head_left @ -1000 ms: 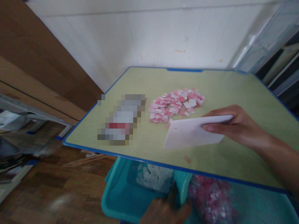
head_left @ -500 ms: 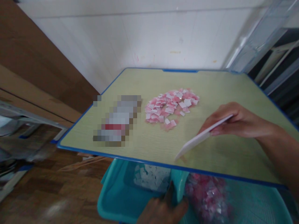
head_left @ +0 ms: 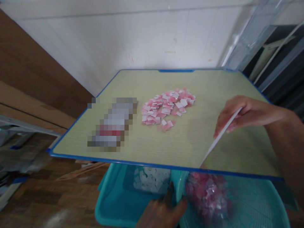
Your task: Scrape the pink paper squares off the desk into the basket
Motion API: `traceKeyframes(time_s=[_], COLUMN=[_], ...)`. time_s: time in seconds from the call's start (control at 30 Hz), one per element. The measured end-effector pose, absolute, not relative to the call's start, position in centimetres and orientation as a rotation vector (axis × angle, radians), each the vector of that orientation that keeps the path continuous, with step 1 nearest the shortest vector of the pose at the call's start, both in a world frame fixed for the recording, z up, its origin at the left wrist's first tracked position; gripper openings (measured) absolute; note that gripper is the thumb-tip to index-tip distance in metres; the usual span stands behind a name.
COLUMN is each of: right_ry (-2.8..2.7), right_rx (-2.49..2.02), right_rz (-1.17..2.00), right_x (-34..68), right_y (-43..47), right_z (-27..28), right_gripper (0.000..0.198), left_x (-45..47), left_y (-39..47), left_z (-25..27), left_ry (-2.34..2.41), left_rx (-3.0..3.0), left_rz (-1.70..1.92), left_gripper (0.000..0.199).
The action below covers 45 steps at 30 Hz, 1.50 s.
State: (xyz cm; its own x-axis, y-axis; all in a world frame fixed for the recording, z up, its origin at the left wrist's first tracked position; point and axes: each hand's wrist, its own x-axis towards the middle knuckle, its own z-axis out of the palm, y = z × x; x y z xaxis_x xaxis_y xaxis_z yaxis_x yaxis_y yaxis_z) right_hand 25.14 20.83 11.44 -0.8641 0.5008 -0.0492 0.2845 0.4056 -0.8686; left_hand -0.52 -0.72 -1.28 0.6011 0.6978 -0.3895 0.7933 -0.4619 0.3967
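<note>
My right hand (head_left: 237,115) is closed on a thin white card (head_left: 222,139), held tilted over the right part of the table, its lower edge at the front border. Low in the view, my left hand (head_left: 162,210) grips the rim of a teal basket (head_left: 181,185), where it meets a teal basin (head_left: 101,204); part of its fingers is hidden. On the yellow-green tabletop (head_left: 152,148) lies a loose pile of small pink and white square pieces (head_left: 166,107). In the basket is a heap of pink pieces in clear wrapping (head_left: 209,196).
White pieces (head_left: 152,179) lie in the basin. A pixelated oblong object (head_left: 114,122) rests on the left of the table. Behind the table stands a white wall (head_left: 142,41); brown cardboard (head_left: 40,57) leans at the left. The table has a blue edge (head_left: 133,163).
My right hand has turned the card steeper and brought its lower end to the table's front edge. My left hand stays at the basket rim. The view has shifted slightly right.
</note>
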Motion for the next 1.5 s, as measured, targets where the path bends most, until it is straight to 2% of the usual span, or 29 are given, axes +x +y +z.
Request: traceKeyframes(time_s=[0.5, 0.67, 0.9, 1.1, 1.23, 1.43, 1.5], right_ry=[-2.468, -2.497, -2.52, -2.394, -2.424, -2.512, -2.475], right_rx=[-0.859, -0.871, -0.807, -0.922, -0.864, -0.7, -0.684], right_rz=[1.452, 1.461, 1.46, 1.603, 1.677, 1.863, 1.834], right_x=[27.6, 28.4, 29.1, 29.1, 28.3, 26.6, 26.4], right_y=[21.7, 22.0, 22.4, 22.8, 22.5, 21.6, 21.5], right_z=[11.8, 11.8, 11.5, 10.6, 10.6, 11.0, 10.9], right_gripper=[0.011, 0.012, 0.012, 0.015, 0.012, 0.015, 0.015], left_x=[-0.9, -0.7, -0.7, -0.7, -0.6, -0.4, -0.4], left_y=[-1.0, -0.9, -0.7, -0.6, -0.7, -0.4, -0.2], left_z=[-2.0, -1.7, -1.2, -1.4, -1.4, -1.0, -0.9], left_ry=[1.167, 1.186, 1.18, 1.192, 1.203, 1.163, 1.161], left_rx=[2.239, 2.252, 2.2, 2.188, 2.23, 2.243, 2.257], left_rz=[-0.154, -0.234, -0.318, -0.321, -0.242, -0.346, -0.35], left_gripper=[0.049, 0.046, 0.058, 0.06, 0.056, 0.064, 0.064])
